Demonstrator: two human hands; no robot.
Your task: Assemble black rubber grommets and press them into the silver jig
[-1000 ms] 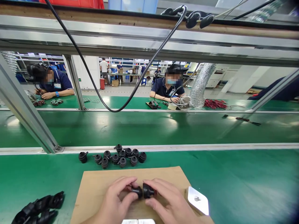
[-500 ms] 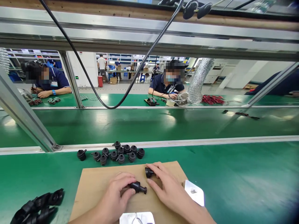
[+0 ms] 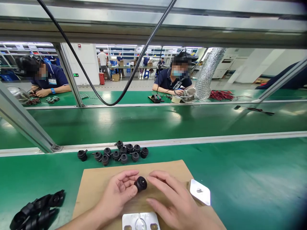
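Note:
My left hand (image 3: pixel 116 193) pinches a small round black plastic part (image 3: pixel 141 184) between thumb and fingers, its round end with a small central spot turned towards me. To the right of it, my right hand (image 3: pixel 174 196) has its thumb and fingers apart and holds nothing that I can see. Its fingertips are close to the black part; whether they touch it I cannot tell. Both hands are over a brown board (image 3: pixel 93 179). Below them lies a silver metal plate (image 3: pixel 129 219) with a round recess and cutouts.
A second silver block (image 3: pixel 204 194) sits at the board's right edge. Several black ribbed caps (image 3: pixel 123 158) stand behind the board. Larger black parts (image 3: pixel 32 210) lie at the left. A metal post (image 3: pixel 33 124) and hanging cable (image 3: pixel 112 103) are ahead; co-workers sit across the green bench.
My left hand has turned its black part, so the narrow neck no longer shows. My right hand's fingers have come down and left; the black piece they held is no longer seen there.

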